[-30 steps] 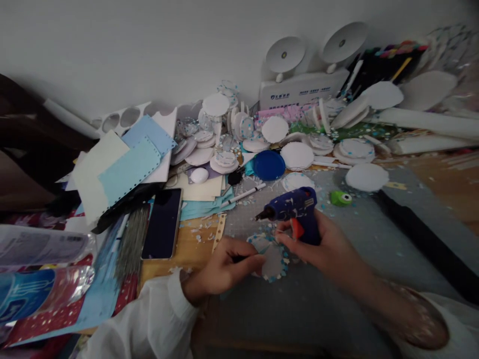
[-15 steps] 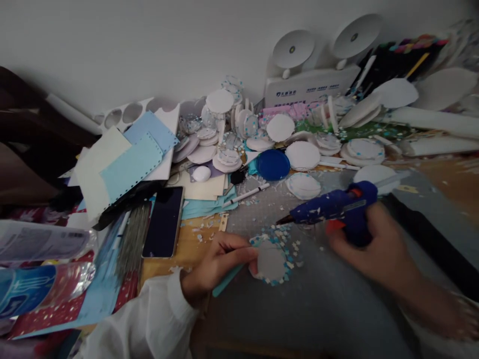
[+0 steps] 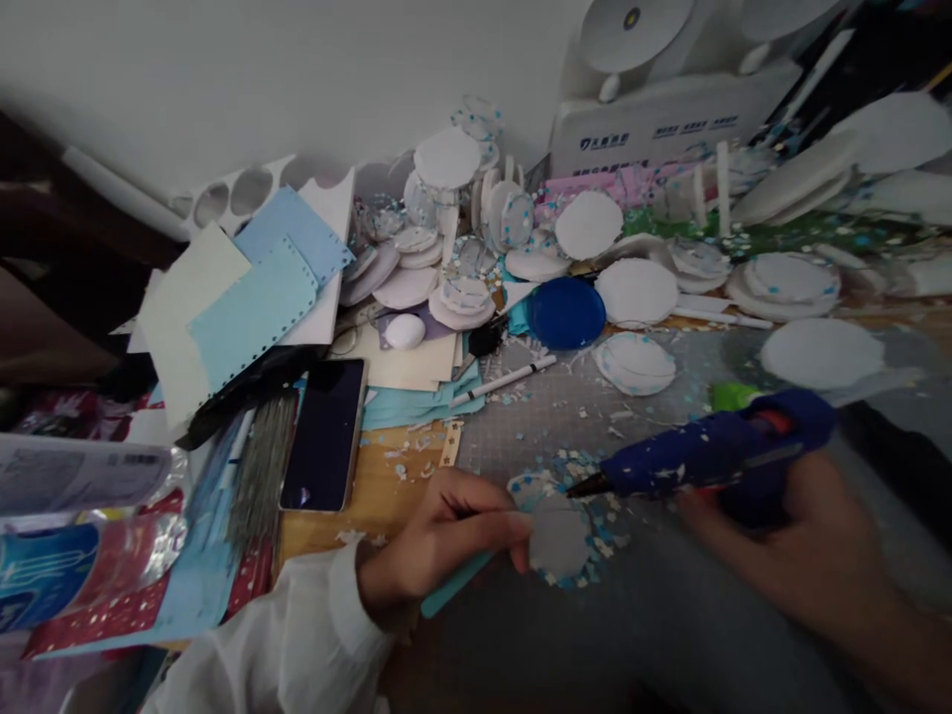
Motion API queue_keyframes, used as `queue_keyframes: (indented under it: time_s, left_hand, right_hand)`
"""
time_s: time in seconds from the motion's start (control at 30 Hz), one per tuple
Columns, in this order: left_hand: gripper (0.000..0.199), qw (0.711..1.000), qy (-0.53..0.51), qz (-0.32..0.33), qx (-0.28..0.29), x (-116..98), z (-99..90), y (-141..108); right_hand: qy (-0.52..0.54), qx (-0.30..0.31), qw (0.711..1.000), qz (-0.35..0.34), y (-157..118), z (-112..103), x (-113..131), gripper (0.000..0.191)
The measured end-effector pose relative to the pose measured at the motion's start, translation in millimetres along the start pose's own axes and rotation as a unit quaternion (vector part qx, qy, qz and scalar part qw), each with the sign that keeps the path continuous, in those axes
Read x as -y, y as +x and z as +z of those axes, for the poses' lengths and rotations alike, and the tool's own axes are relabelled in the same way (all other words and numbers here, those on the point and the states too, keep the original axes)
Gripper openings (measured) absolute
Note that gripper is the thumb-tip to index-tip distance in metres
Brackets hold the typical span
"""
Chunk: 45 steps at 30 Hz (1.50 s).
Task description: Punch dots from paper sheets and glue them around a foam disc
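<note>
My right hand [image 3: 803, 545] grips a blue hot glue gun [image 3: 691, 456], its dark nozzle pointing left at the upper edge of a small round disc [image 3: 559, 540]. Blue and white star-shaped bits ring the disc on the mat. My left hand [image 3: 461, 526] is closed, thumb and finger pinched at the disc's left edge. A slim teal tool [image 3: 455, 585] sticks out below this hand; its front end is hidden by the fingers. Whether the fingers also hold the disc I cannot tell.
Many white discs [image 3: 636, 290] crowd the back, beside a blue round lid [image 3: 566, 312]. A phone [image 3: 325, 434], a white pen [image 3: 504, 381] and coloured papers [image 3: 253, 307] lie left. A plastic bottle [image 3: 89, 565] lies at far left. Grey mat [image 3: 521, 645] underlies the work.
The glue gun has come down and its nozzle is now at the disc's upper edge. My left hand stays at the disc. The camera view has shifted, and a green thing shows behind the gun.
</note>
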<state>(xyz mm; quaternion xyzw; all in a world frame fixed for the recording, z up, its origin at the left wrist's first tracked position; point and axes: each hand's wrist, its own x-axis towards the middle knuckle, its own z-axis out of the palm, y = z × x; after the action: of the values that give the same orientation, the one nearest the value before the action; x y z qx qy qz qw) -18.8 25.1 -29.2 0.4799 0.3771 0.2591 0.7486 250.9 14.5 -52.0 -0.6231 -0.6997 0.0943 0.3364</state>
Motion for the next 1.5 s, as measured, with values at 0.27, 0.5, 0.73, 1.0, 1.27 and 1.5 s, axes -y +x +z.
queue_keyframes:
  time_s: [0.27,0.5,0.73,1.0,1.27,1.5]
  left_hand:
    - [0.040,1.000,0.007,-0.002,0.009,-0.5,-0.7,0.8]
    - [0.038,1.000,0.003,0.009,0.012,-0.7,0.2,1.0]
    - [0.038,1.000,0.008,0.003,0.012,-0.3,0.0,1.5]
    - [0.040,1.000,0.010,-0.006,0.006,-1.8,0.9,1.6]
    - [0.037,1.000,0.001,0.004,0.011,0.8,-0.4,1.0]
    - [0.036,1.000,0.002,0.006,0.013,0.9,0.0,1.5]
  right_hand:
    - [-0.058,0.006,0.998,0.005,-1.1,-1.1,-0.7,0.024]
    - [-0.069,0.013,0.998,0.007,-3.8,0.7,-5.2,0.025]
    - [-0.059,0.018,0.998,0.004,-0.3,1.8,-5.0,0.018]
    - [-0.049,0.021,0.998,0.022,-0.9,1.9,-5.9,0.018]
    - [-0.062,0.013,0.998,0.000,-1.3,0.8,-7.9,0.014]
    - [-0.068,0.017,0.997,-0.007,-2.8,0.1,-9.5,0.019]
